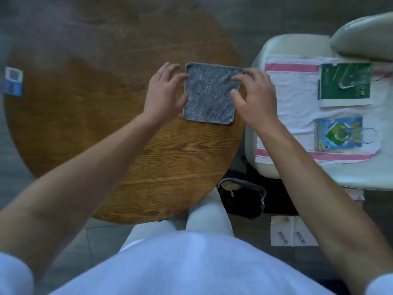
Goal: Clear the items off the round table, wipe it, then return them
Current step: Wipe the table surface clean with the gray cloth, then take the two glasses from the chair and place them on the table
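Cloth (210, 93) (grey, folded) on round table (148, 156), left hand (163, 96) and right hand (254, 96) released, flanking it.

grey cloth (210, 93) between both hands

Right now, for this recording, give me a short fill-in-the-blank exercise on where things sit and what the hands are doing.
1. The grey cloth lies folded flat on the round ____.
2. Both hands, left hand and right hand, touch the ____ with their fingers.
3. The green book and the blue book lie on a white towel with ____ stripes.
4. A clear glass stands on each ____.

Missing words: table; cloth; pink; book
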Demonstrator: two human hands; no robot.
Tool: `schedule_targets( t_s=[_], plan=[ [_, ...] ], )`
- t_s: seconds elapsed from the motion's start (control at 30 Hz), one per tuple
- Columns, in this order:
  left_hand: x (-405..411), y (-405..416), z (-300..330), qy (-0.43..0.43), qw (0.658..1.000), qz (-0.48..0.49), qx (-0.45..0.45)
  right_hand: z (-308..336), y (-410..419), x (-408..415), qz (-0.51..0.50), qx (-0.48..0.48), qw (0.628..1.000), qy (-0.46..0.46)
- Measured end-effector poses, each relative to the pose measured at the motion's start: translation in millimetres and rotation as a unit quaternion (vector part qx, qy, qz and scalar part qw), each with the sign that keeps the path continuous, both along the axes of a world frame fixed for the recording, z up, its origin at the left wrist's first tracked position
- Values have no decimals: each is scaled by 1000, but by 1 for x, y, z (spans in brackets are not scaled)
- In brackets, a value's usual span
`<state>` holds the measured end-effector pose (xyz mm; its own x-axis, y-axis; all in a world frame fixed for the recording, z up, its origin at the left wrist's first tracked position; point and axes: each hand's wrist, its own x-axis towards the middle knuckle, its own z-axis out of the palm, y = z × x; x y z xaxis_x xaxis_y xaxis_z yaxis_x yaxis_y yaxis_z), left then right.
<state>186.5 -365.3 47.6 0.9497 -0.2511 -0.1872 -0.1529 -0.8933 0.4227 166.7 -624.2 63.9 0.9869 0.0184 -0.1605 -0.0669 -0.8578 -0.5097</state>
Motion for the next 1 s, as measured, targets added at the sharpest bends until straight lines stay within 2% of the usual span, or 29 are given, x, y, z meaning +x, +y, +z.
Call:
schedule_targets(
  t_s=[0.23, 0.43, 0.63, 0.8, 1.0],
  plan=[
    [-60, 50, 87, -47, 997, -10, -59, 85, 33, -90, -57, 35, 997, -41],
    [-137, 124, 146, -138, 984, 16, -115, 157, 82, -180, -106, 40, 989, -96],
    [-213, 175, 191, -170, 978, 14, -123, 213, 116, -269, -147, 48, 975, -162],
    [-244, 164, 223, -202, 970, -20, -135, 238, 109, -327, -169, 25, 960, -221],
    [-261, 113, 260, -266, 949, -51, -161, 265, 66, -360, -174, 16, 954, -245]
  ],
)
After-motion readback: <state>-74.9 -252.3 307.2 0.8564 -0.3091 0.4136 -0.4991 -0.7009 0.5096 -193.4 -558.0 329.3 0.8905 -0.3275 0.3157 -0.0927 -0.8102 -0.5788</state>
